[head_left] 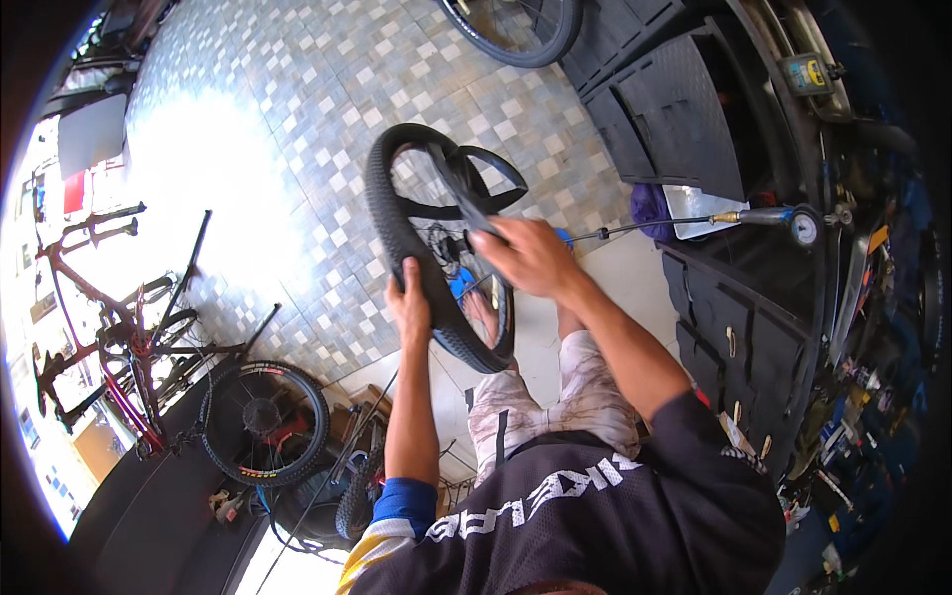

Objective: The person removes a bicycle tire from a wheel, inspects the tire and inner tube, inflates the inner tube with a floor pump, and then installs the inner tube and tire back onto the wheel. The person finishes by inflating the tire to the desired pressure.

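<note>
A bicycle wheel with a knobbly black tyre [392,213] is held upright and tilted in front of my legs. My left hand [411,305] grips the tyre's near left side, thumb up along the tread. My right hand [526,258] is closed on a black inner tube [496,162] at the wheel's right side. A loop of this tube hangs out beyond the far part of the wheel, and a strip of it runs up to my right fingers. The fingertips of that hand are partly hidden. Through the wheel's opening, spokes and a foot in a blue sandal [462,283] show.
Dark cabinets [674,109] line the right, one drawer pulled out. An air hose with a round gauge [804,230] reaches across from there. Another wheel [263,421] and a red bicycle frame [119,337] stand at left. A further bicycle wheel [565,40] is at the top.
</note>
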The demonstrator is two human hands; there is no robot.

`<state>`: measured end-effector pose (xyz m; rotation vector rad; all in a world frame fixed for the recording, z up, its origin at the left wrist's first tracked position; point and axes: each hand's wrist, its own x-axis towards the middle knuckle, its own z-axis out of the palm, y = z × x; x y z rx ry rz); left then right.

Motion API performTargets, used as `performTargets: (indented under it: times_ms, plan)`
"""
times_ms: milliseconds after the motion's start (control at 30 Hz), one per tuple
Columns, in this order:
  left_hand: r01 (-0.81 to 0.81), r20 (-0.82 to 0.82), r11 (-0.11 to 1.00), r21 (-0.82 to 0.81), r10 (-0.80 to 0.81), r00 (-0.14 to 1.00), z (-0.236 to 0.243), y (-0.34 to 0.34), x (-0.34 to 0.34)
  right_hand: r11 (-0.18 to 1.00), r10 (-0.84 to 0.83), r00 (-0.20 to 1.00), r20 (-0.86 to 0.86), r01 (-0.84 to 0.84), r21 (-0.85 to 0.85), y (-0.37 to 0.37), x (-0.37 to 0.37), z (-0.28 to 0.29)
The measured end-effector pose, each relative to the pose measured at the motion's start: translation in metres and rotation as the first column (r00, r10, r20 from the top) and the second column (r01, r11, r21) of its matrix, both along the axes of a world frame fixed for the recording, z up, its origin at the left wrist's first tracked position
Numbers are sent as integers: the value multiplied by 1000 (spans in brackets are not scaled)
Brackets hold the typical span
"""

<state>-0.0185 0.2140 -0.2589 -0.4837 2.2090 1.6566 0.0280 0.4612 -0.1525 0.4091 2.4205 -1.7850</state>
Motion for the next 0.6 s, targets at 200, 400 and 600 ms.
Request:
performTargets:
  times_ms: [200, 400, 600]
  plan:
    - [5, -41, 990, -143, -11, 999, 2, -15, -45, 999, 41, 996, 85, -42, 7, -16, 120, 25]
    - [88, -208, 985, -151, -118, 971, -4, 66, -28, 998, 59, 991, -121, -56, 23, -68, 78, 64]
    - [67, -354, 977, -201, -137, 925, -52, 123, 6, 997, -46, 983, -176, 55, 46, -82, 62, 77]
